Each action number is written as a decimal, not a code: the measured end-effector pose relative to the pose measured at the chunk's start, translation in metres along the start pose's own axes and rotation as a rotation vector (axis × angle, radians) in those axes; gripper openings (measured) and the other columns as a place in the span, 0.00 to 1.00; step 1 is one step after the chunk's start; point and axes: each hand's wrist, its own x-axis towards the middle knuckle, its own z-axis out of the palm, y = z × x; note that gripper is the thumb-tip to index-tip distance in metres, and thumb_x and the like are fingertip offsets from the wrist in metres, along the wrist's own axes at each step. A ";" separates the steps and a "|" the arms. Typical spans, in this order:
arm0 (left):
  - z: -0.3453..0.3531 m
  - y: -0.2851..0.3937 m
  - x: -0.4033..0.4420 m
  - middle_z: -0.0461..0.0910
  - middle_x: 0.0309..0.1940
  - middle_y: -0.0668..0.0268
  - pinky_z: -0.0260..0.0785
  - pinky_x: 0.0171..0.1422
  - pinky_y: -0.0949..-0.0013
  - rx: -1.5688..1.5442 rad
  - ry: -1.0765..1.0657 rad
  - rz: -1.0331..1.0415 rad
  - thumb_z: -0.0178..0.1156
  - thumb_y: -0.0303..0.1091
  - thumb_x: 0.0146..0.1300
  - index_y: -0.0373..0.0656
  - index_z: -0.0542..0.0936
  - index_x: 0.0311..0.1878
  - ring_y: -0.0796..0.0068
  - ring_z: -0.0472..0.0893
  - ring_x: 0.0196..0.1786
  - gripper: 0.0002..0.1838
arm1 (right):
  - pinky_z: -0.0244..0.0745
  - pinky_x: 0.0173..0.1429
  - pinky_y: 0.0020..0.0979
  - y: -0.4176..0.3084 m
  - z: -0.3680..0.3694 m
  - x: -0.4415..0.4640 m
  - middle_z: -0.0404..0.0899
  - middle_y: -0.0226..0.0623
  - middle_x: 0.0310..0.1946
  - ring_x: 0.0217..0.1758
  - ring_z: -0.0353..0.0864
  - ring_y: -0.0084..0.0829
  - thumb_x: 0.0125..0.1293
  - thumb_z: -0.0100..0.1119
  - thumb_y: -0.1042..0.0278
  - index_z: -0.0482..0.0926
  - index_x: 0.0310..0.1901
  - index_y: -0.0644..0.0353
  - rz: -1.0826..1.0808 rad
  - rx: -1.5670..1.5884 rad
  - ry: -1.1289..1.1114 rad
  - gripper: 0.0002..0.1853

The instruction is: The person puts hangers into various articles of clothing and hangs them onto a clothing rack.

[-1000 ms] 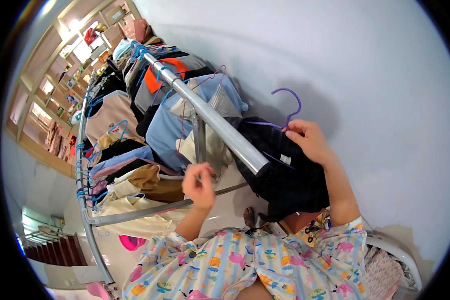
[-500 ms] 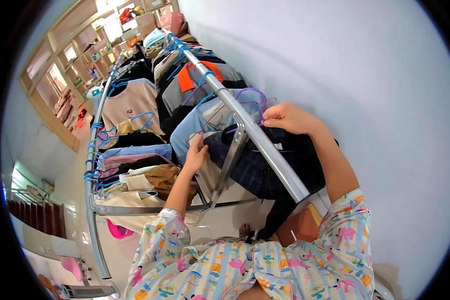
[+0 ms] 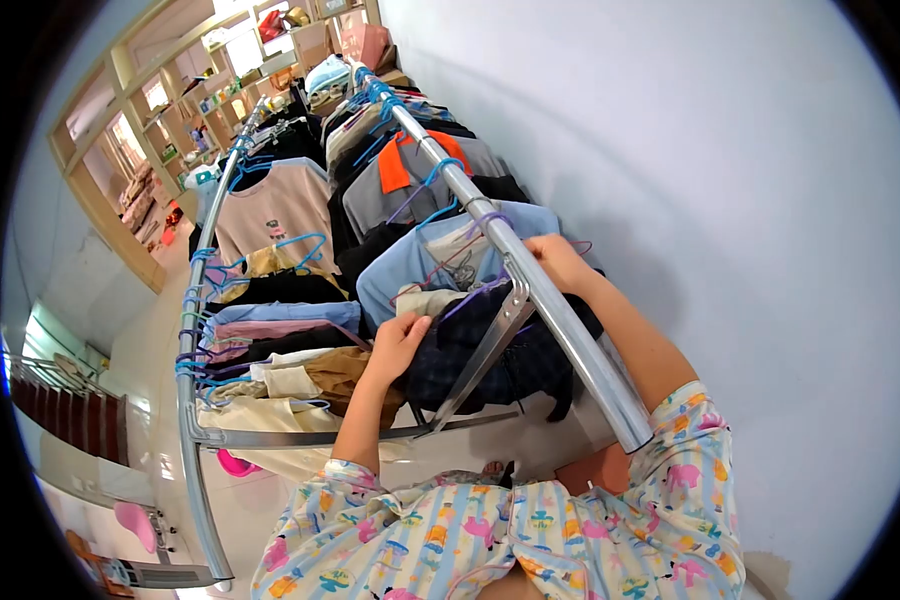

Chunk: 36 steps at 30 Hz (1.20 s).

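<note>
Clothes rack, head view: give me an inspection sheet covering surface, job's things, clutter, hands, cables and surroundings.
Surface: pale floor beneath the metal clothes rack.
Job's things: dark checked garment with a purple hanger at its neck, near the wall-side rail; whether its hook is seated cannot be told.
Clutter: pink item low by the rack's near end; hung clothes crowd both sides.
Left hand: at the dark garment's edge; grip unclear.
Right hand: beyond the wall-side rail; fingertips hidden, grip unclear.
Cables: nothing seen.
Surroundings: pale wall at right; stocked shelves at upper left.
</note>
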 end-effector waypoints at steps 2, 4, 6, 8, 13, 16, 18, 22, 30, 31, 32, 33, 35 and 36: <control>0.003 0.011 0.001 0.79 0.24 0.57 0.69 0.37 0.64 0.034 -0.004 0.011 0.64 0.48 0.62 0.38 0.81 0.37 0.62 0.77 0.29 0.19 | 0.74 0.40 0.32 -0.009 -0.002 -0.001 0.83 0.46 0.29 0.32 0.80 0.26 0.64 0.57 0.69 0.82 0.38 0.68 0.066 0.049 0.055 0.10; 0.016 0.031 0.012 0.80 0.28 0.53 0.70 0.41 0.60 0.188 0.009 0.191 0.62 0.43 0.64 0.38 0.80 0.44 0.57 0.80 0.34 0.17 | 0.73 0.38 0.28 -0.017 0.002 0.007 0.82 0.35 0.29 0.32 0.78 0.22 0.70 0.54 0.64 0.83 0.40 0.66 0.132 0.090 0.113 0.14; 0.034 0.039 0.026 0.81 0.31 0.48 0.70 0.43 0.55 0.287 0.008 0.199 0.60 0.45 0.65 0.40 0.80 0.47 0.47 0.81 0.39 0.18 | 0.72 0.37 0.25 -0.029 0.009 0.016 0.81 0.31 0.31 0.35 0.77 0.20 0.73 0.51 0.61 0.81 0.44 0.65 0.180 0.430 0.241 0.15; 0.043 0.048 0.038 0.80 0.33 0.47 0.70 0.43 0.51 0.437 0.018 0.071 0.56 0.46 0.68 0.43 0.79 0.45 0.43 0.79 0.41 0.16 | 0.70 0.37 0.22 -0.065 0.008 0.017 0.79 0.26 0.39 0.39 0.75 0.18 0.76 0.47 0.57 0.77 0.54 0.63 0.213 0.698 0.310 0.19; 0.038 0.002 0.093 0.81 0.34 0.48 0.69 0.43 0.46 0.447 0.135 -0.045 0.50 0.50 0.70 0.46 0.79 0.44 0.42 0.80 0.42 0.18 | 0.63 0.69 0.37 -0.084 0.003 0.013 0.69 0.57 0.62 0.71 0.65 0.44 0.59 0.68 0.67 0.62 0.69 0.63 0.013 0.475 0.283 0.38; 0.025 -0.018 0.134 0.82 0.37 0.50 0.70 0.47 0.47 0.473 0.209 -0.084 0.49 0.52 0.69 0.47 0.79 0.46 0.44 0.80 0.44 0.19 | 0.67 0.64 0.32 -0.091 -0.001 0.011 0.67 0.47 0.65 0.65 0.69 0.33 0.59 0.63 0.76 0.60 0.70 0.62 0.060 0.686 0.140 0.37; 0.018 -0.037 0.166 0.82 0.40 0.50 0.70 0.49 0.47 0.484 0.238 -0.121 0.49 0.53 0.69 0.48 0.80 0.47 0.44 0.80 0.47 0.20 | 0.70 0.60 0.29 -0.091 -0.002 0.011 0.66 0.43 0.65 0.61 0.71 0.29 0.59 0.61 0.78 0.63 0.69 0.62 0.071 0.756 0.065 0.35; 0.006 -0.067 0.225 0.82 0.44 0.50 0.71 0.52 0.48 0.528 0.275 -0.181 0.48 0.54 0.70 0.49 0.80 0.50 0.45 0.80 0.49 0.21 | 0.71 0.56 0.26 -0.096 -0.003 0.010 0.59 0.40 0.68 0.57 0.73 0.26 0.57 0.60 0.81 0.75 0.61 0.58 0.034 0.777 0.118 0.27; 0.019 -0.096 0.277 0.80 0.51 0.54 0.62 0.58 0.37 0.642 0.413 -0.283 0.48 0.54 0.70 0.53 0.78 0.54 0.43 0.75 0.56 0.20 | 0.69 0.59 0.28 -0.089 0.001 0.011 0.53 0.41 0.72 0.63 0.69 0.29 0.57 0.59 0.80 0.76 0.60 0.57 0.034 0.818 0.110 0.26; 0.022 -0.101 0.275 0.80 0.50 0.54 0.62 0.57 0.38 0.636 0.411 -0.246 0.49 0.54 0.70 0.53 0.78 0.54 0.43 0.75 0.56 0.20 | 0.70 0.58 0.28 -0.089 0.001 0.011 0.53 0.41 0.71 0.63 0.69 0.28 0.57 0.59 0.80 0.76 0.60 0.57 0.037 0.819 0.110 0.26; 0.023 -0.102 0.269 0.79 0.50 0.53 0.62 0.57 0.38 0.629 0.410 -0.208 0.49 0.54 0.70 0.53 0.78 0.54 0.44 0.75 0.55 0.20 | 0.70 0.58 0.28 -0.089 0.001 0.011 0.53 0.40 0.71 0.63 0.69 0.28 0.57 0.59 0.80 0.76 0.60 0.57 0.039 0.820 0.109 0.26; 0.024 -0.102 0.263 0.79 0.49 0.53 0.63 0.56 0.38 0.624 0.411 -0.170 0.50 0.53 0.69 0.53 0.78 0.54 0.44 0.75 0.55 0.20 | 0.70 0.58 0.28 -0.088 0.001 0.010 0.54 0.40 0.71 0.62 0.69 0.28 0.58 0.59 0.80 0.76 0.60 0.58 0.043 0.839 0.110 0.26; 0.023 -0.100 0.250 0.77 0.50 0.52 0.62 0.59 0.42 0.572 0.411 -0.122 0.58 0.47 0.64 0.53 0.76 0.58 0.45 0.73 0.56 0.21 | 0.70 0.58 0.27 -0.087 0.001 0.010 0.54 0.38 0.70 0.62 0.69 0.27 0.58 0.60 0.79 0.76 0.60 0.58 0.050 0.881 0.105 0.25; 0.023 -0.099 0.239 0.76 0.51 0.52 0.62 0.60 0.43 0.553 0.438 -0.060 0.61 0.45 0.63 0.53 0.75 0.60 0.46 0.72 0.57 0.22 | 0.70 0.57 0.26 -0.085 0.002 0.011 0.54 0.36 0.70 0.61 0.70 0.24 0.58 0.60 0.79 0.76 0.60 0.59 0.028 0.899 0.106 0.25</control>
